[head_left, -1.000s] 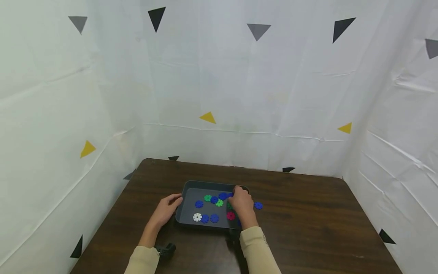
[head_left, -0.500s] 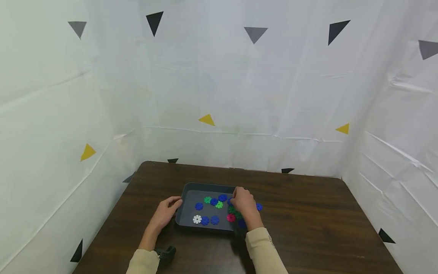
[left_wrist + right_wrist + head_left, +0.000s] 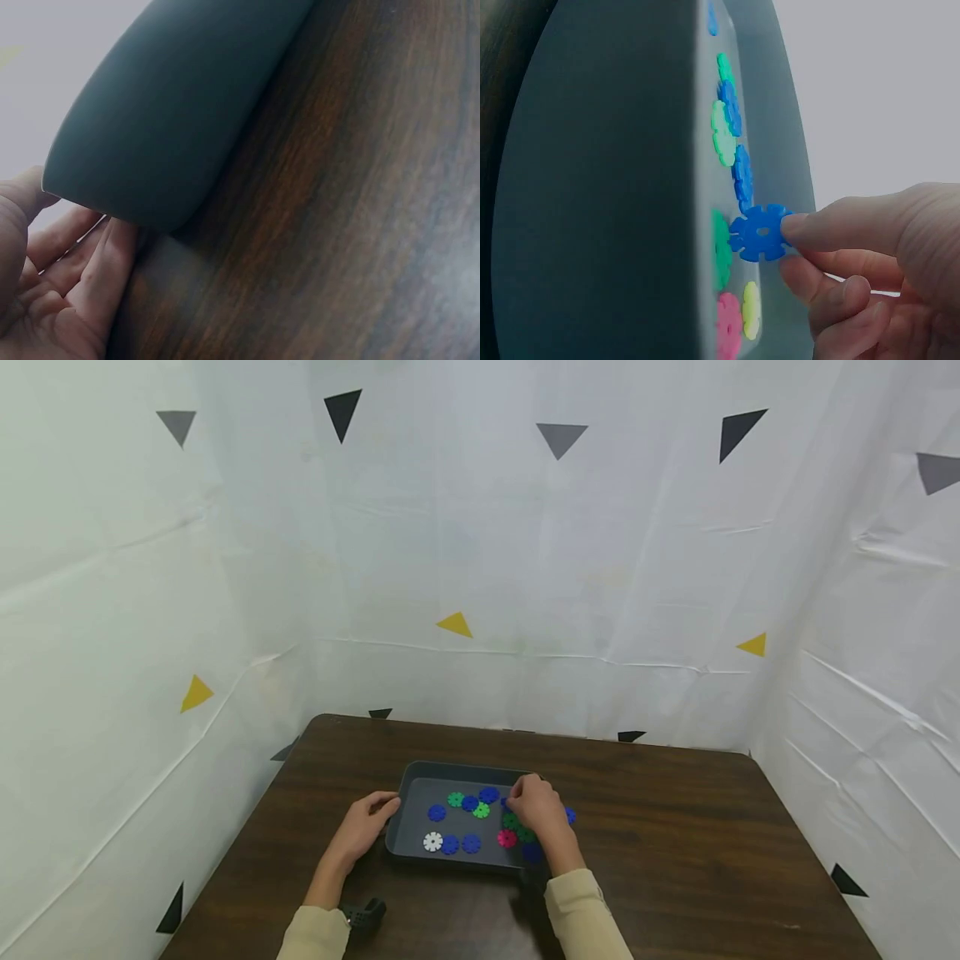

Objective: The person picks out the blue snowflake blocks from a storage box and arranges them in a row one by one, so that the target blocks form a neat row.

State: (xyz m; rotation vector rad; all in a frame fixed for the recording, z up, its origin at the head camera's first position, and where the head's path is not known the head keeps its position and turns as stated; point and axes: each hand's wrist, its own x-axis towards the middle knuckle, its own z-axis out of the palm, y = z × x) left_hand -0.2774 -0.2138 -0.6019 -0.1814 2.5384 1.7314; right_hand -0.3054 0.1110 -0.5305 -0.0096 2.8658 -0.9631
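A grey rectangular tray (image 3: 450, 860) on the table holds several notched plastic discs, like snowflake building pieces. My left hand (image 3: 362, 825) is at its left end, gripping the wall; in the left wrist view the thumb is at the rim, and the fingers (image 3: 109, 262) are against the outer side. Over the tray's right part, my right hand (image 3: 542, 806) pinches a blue notched disc (image 3: 761, 232) between thumb and index finger. That disc overlaps the tray's far wall in the right wrist view. Green discs (image 3: 525, 833) and a red disc (image 3: 507, 838) lie below this hand.
A loose blue disc (image 3: 572, 816) lies just right of the tray, partly behind the right hand. The brown wooden table (image 3: 675, 835) extends right. White sheets (image 3: 517, 527) with triangles stand behind and at both sides.
My right hand has shifted slightly right and toward me, keeping a blue disc pinched and uncovering green discs beneath it. The left hand stays at the tray's left end.
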